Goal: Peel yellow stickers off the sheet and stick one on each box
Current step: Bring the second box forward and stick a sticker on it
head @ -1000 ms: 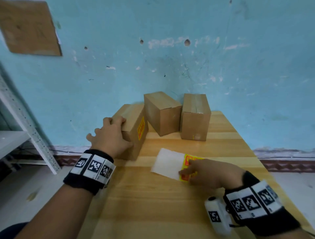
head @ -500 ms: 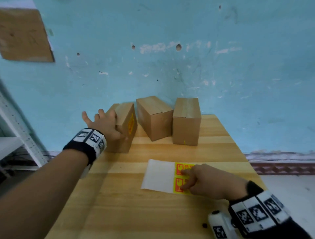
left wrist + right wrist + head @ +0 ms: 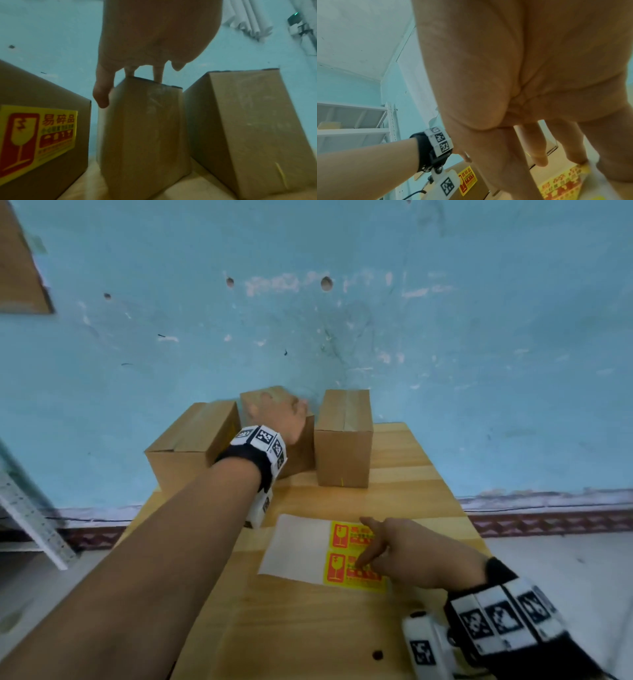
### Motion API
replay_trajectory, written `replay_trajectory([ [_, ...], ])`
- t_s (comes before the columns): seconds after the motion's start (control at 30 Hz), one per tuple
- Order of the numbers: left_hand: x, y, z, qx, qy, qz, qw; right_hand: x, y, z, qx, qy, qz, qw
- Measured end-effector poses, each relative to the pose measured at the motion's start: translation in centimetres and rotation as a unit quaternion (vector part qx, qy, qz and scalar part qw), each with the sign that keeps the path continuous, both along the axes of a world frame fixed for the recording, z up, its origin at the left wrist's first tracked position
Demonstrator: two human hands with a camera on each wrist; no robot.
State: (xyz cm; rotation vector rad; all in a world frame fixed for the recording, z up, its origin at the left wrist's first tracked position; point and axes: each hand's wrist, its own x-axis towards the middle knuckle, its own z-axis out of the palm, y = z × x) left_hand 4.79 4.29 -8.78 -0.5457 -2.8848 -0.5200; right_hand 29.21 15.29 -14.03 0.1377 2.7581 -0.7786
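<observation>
Reaching across the wooden table (image 3: 308, 628), my left hand (image 3: 279, 416) sits on top of the middle box (image 3: 145, 128), thumb curled down its left side and fingers hooked over the far edge, gripping it. On its left, the left box (image 3: 191, 443) already carries a yellow sticker (image 3: 37, 136) on its side; the right box (image 3: 344, 440) stands just beside the middle one, bare on the faces I can see. Nearer me, the sticker sheet (image 3: 301, 546) lies flat with two yellow stickers at its right end. My right hand (image 3: 418, 556) rests there, fingers loosely extended, fingertips touching the stickers and holding nothing.
</observation>
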Motion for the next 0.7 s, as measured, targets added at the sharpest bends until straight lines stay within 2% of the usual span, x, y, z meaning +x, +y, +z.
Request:
replay_trajectory([
  [0.07,-1.0,0.8,0.3,-0.041,-0.019,0.047,0.998,0.1,0.2,-0.4,-0.007,-0.005,-0.005,1.000],
  [0.17,-1.1,0.9,1.0,-0.029,-0.028,0.082,0.996,0.1,0.4,-0.8,-0.010,-0.018,-0.016,1.000],
  [0.27,-0.1,0.7,1.1,0.008,-0.079,0.089,0.993,-0.1,0.2,-0.7,-0.005,-0.024,-0.011,1.000],
  [0.37,0.3,-0.2,0.5,0.039,-0.101,0.056,0.993,-0.2,0.1,-0.5,0.012,-0.026,-0.003,1.000],
  [0.57,1.1,-3.6,0.6,0.174,-0.006,0.030,0.984,0.0,-0.1,-0.7,0.044,-0.023,-0.022,0.998],
  [0.7,3.4,-6.5,1.9,0.196,0.074,-0.003,0.978,-0.1,-0.4,-0.1,0.044,0.012,-0.023,0.999],
])
